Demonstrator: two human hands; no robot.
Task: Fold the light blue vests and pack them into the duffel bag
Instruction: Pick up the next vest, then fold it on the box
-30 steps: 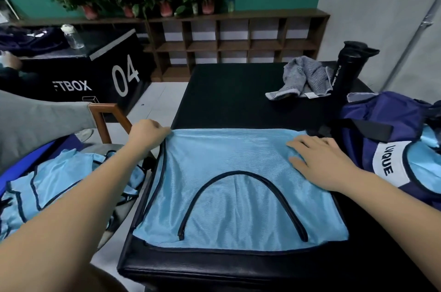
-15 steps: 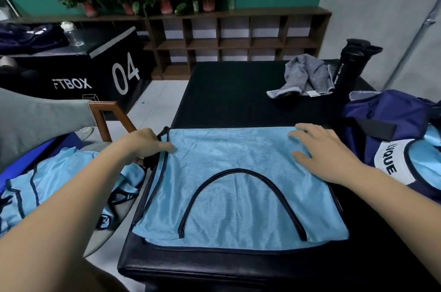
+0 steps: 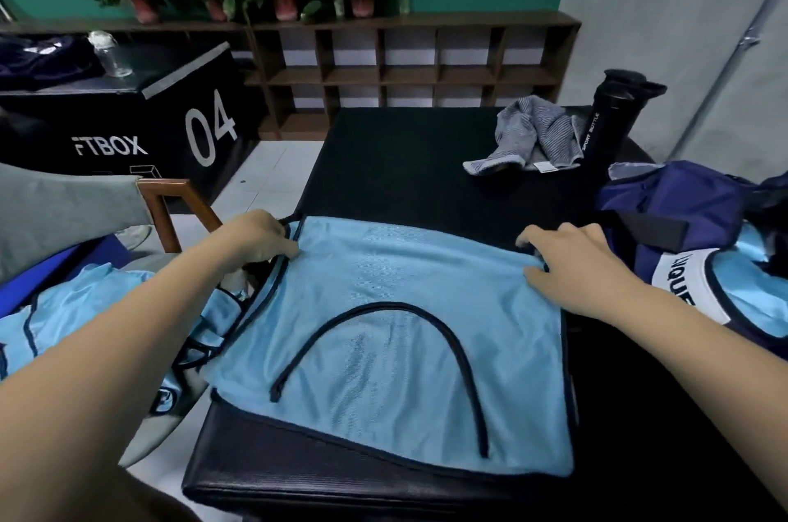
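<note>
The light blue vest (image 3: 383, 274) lies spread flat on the black padded table (image 3: 405, 163), its dark neck trim arching across the middle. It sits in the same place as a second ago, but both grips have changed. The left hand (image 3: 256, 240), which rested loosely on the far-left corner before, now has its fingers curled and pinches the dark edge trim there between thumb and fingertips. The right hand (image 3: 571, 261), which lay flat with straight fingers on the cloth, has slid to the far-right corner. Its fingers now bend over the far edge, the thumb presses on top, and a small fold of fabric is caught between them. The navy duffel bag (image 3: 682, 197) stands just beside the right hand at the table's right side. A second blue vest (image 3: 754, 300) lies at its opening, and how far in it sits cannot be told. More vests (image 3: 85, 317) lie heaped to the left, off the table. A grey towel (image 3: 537, 133) and a black bottle (image 3: 614, 116) rest at the far end.
</note>
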